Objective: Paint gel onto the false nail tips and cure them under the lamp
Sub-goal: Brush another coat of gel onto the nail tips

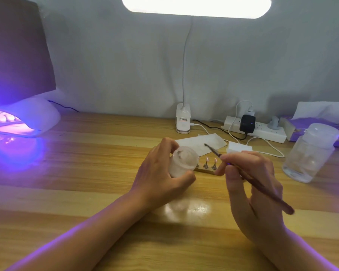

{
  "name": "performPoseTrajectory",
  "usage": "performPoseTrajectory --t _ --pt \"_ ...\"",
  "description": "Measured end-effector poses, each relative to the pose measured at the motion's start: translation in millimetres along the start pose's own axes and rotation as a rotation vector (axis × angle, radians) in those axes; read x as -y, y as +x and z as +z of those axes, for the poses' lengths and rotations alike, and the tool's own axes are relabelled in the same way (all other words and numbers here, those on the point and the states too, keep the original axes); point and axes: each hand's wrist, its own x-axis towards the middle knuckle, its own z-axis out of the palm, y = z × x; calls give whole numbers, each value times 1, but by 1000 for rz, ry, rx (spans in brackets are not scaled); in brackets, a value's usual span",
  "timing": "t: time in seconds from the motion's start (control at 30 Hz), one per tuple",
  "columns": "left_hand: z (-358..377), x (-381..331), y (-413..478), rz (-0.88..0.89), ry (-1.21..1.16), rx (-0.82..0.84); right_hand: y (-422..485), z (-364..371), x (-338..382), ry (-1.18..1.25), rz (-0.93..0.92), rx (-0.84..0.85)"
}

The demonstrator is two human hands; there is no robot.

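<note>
Two hands busy: left hand [157, 178] grips jar [184, 161]; right hand [250, 184] fingers [243, 156] pinch brush [272, 196], axis slanting up-left, bristles beyond nail tips [210, 164] (right hand nearer).

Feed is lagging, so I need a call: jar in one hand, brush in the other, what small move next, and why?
Probably dip the brush into the jar: the left hand grips it tilted, the right hand pinches the brush with its bristles just beside it, and nail tips wait behind.
</note>
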Motion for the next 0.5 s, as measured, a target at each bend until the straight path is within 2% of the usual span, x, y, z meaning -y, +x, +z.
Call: performPoseTrajectory --t 0.1,0.23,0.37,0.43,0.5 --pt "-4 2 5 -131 -123 -63 0 -1 -1 -22 31 22" --pt "-8 6 11 -307 -295 -61 -1 0 -10 -133 160 101" --pt "-7 7 12 -334 -300 36 -7 0 -22 -378 322 307" --pt "-6 6 11 -330 -268 69 -8 0 -25 -404 416 394" --pt "-6 6 11 -343 -271 68 -7 -1 -27 -368 475 405"
